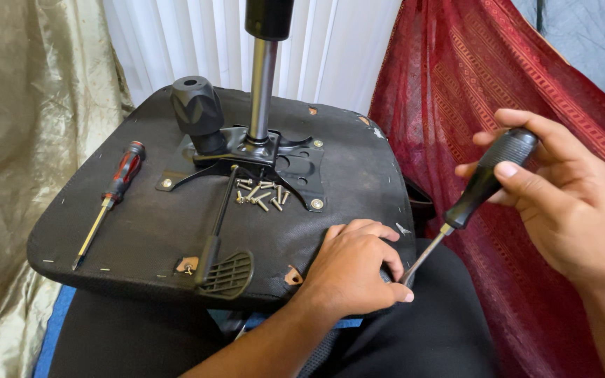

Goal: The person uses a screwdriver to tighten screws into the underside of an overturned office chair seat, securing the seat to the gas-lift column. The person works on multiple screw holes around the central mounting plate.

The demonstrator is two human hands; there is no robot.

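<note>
Screwdriver [481, 183] with a black handle was held in the right hand [561, 203], fingers wrapped tight around the handle, at the near right of the scene. Its shaft slanted down and left, with the tip meeting the right edge of an upturned chair seat [141, 231]. Left hand [351, 269] lay curled over that same near right edge of the seat, its grip closed on the rim just beside the tip. A pile of loose screws [262, 194] lay on the seat beside the black metal bracket [274, 157] at its middle. A second screwdriver [110, 199], red and black, rested untouched on the left part of the seat, well apart from both hands. A black lever [220, 262] lay along the near side. Red cloth [498, 91] hung at the far right.
</note>
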